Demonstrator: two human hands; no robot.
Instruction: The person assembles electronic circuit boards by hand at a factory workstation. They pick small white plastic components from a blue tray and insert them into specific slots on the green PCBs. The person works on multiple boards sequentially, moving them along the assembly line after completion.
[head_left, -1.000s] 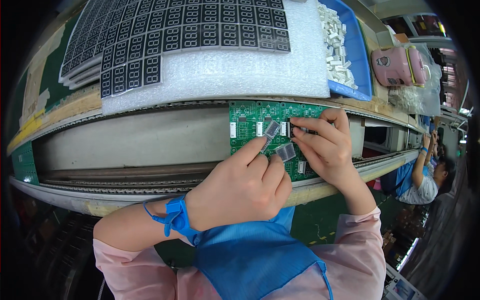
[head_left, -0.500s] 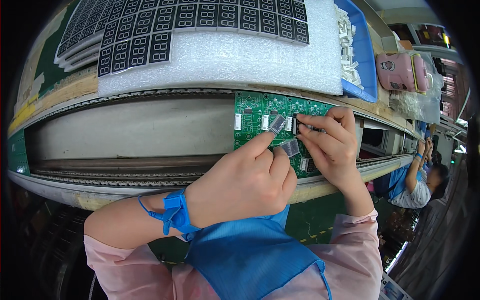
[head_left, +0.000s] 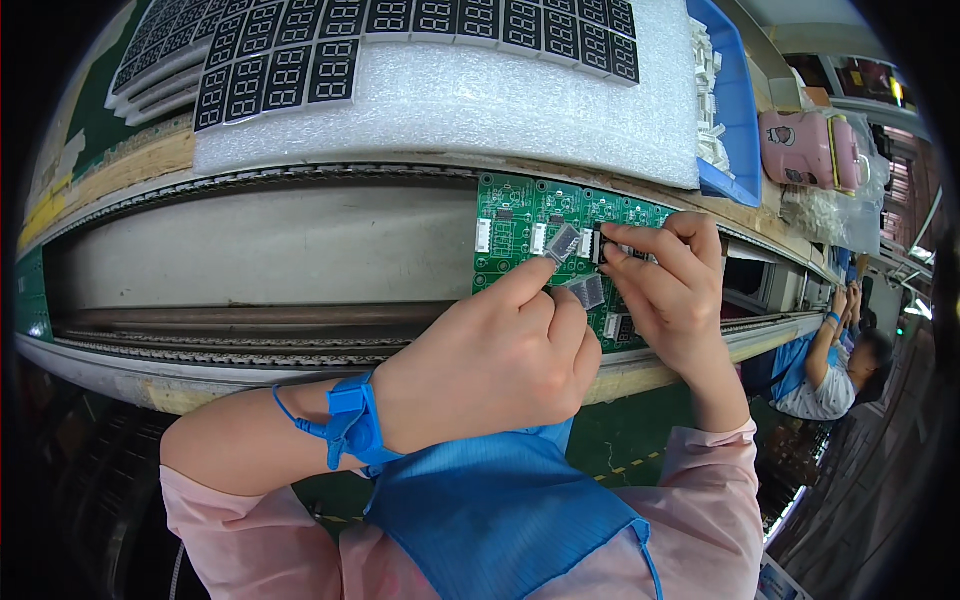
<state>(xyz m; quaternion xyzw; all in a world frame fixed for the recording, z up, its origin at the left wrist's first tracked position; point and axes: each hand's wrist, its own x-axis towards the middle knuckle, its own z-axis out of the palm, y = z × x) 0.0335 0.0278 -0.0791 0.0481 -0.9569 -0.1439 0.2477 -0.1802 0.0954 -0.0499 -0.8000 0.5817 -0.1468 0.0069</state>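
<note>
Display in right hand at green board

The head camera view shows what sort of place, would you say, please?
Probably an electronics assembly line: a green rectangular circuit board lies between long, chain-lined metal rails, and black rectangular digit displays sit in rows on a white foam slab.

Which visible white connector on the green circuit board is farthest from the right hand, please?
The white rectangular connector at the left edge of the green circuit board; the others sit nearer the right hand.
</note>
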